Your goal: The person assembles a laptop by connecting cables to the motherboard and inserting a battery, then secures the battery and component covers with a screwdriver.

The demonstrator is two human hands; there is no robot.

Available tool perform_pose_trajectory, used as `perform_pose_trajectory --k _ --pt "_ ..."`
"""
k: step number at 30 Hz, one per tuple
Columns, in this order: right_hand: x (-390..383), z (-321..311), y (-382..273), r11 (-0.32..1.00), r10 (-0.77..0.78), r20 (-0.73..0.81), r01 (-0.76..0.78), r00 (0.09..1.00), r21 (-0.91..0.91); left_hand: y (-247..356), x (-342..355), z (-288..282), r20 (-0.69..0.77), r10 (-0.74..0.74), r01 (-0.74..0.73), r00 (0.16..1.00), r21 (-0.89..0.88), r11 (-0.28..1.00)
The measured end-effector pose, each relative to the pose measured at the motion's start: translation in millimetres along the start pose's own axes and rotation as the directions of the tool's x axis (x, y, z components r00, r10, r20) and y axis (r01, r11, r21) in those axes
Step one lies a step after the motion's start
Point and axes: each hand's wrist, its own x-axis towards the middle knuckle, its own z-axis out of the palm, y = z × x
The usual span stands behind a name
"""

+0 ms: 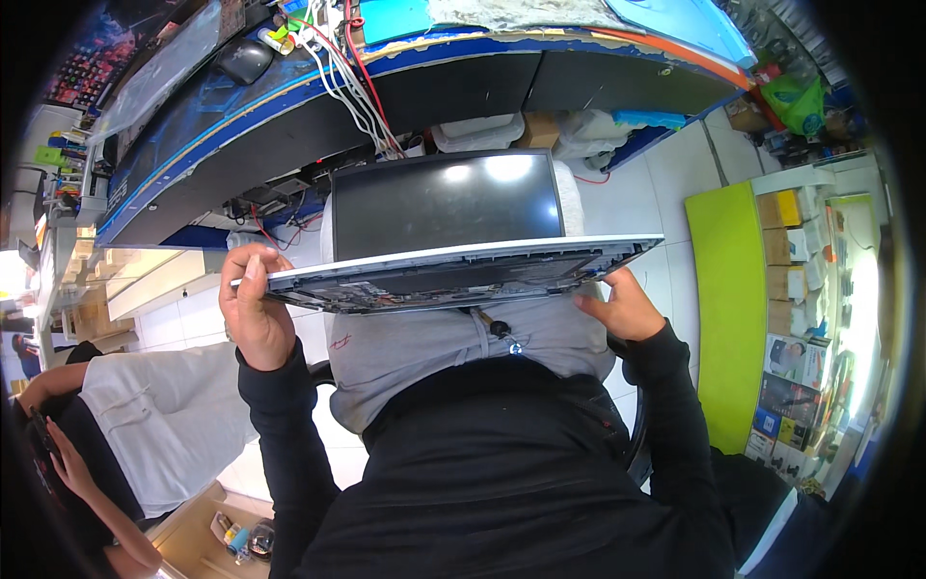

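Between my hands I hold a wide, flat electronics housing (pixel 453 277) above my lap, seen nearly edge-on. It has a thin white edge and a dark inner side with small parts along it. My left hand (pixel 258 307) closes on its left end, thumb on the near side. At the other end my right hand (pixel 627 307) grips the lower right corner. Just beyond the housing, a dark, glossy screen panel (pixel 444 203) rests on my knees, with ceiling lights reflected in it. The housing hides the panel's near edge.
Ahead stands a dark workbench (pixel 453 96) with white and red cables (pixel 357 87) hanging down its front and a black mouse (pixel 245 62) on top. A green panel (pixel 725 318) and a shelf of boxes are at right. Another person (pixel 72 454) sits at left, above an open drawer (pixel 207 540).
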Motion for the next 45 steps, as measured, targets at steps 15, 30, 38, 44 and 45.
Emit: perform_pose_trajectory --k 15,30,38,44,45 --pt "7.4 4.6 11.7 0.943 -0.329 -0.285 0.297 0.900 -0.152 -51.8 -3.8 -17.5 0.000 0.117 -0.117 0.993 -0.016 0.993" --pt "-16.0 44.4 -31.4 0.758 -0.599 0.009 0.570 0.801 -0.317 -33.0 -39.0 -66.8 -0.025 0.159 -0.161 0.987 -0.117 0.980" --pt "-0.8 49.4 -75.5 0.660 -0.743 -0.207 0.748 0.636 -0.073 -8.3 -49.5 -72.8 -0.058 0.197 -0.198 0.979 -0.016 0.980" --pt "-1.9 67.9 -105.3 0.524 -0.739 -0.199 0.734 0.644 0.431 -4.0 -74.6 -77.2 -0.188 0.166 -0.176 0.968 -0.042 0.983" --pt "-3.0 67.2 -110.1 0.512 -0.769 -0.162 0.747 0.619 0.424 -3.7 -78.8 -78.5 -0.191 0.160 -0.170 0.968 -0.037 0.985"
